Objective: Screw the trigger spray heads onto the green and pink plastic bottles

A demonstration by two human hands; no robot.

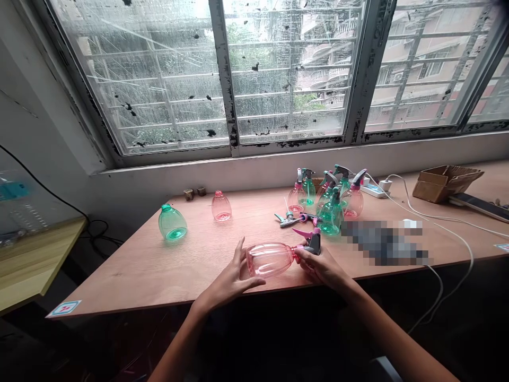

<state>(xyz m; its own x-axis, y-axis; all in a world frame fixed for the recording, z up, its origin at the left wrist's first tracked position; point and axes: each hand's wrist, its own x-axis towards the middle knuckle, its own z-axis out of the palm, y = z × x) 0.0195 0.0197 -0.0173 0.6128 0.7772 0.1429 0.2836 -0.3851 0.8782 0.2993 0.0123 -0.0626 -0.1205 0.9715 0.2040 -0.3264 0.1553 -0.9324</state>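
A pink transparent spray bottle (269, 259) lies on its side above the wooden table (167, 270) near its front edge. My left hand (230, 278) cups the bottle's base, fingers curled round it. My right hand (320, 265) grips the neck where the grey and pink trigger head (310, 240) sits. Both hands are closed on this bottle.
A headless green bottle (172, 223) and a headless pink bottle (221, 206) stand at the left. Several assembled spray bottles (332, 201) cluster at the back, with loose trigger heads (292, 218) beside them. A cardboard box (445, 182), power strip (376, 187) and white cables lie right.
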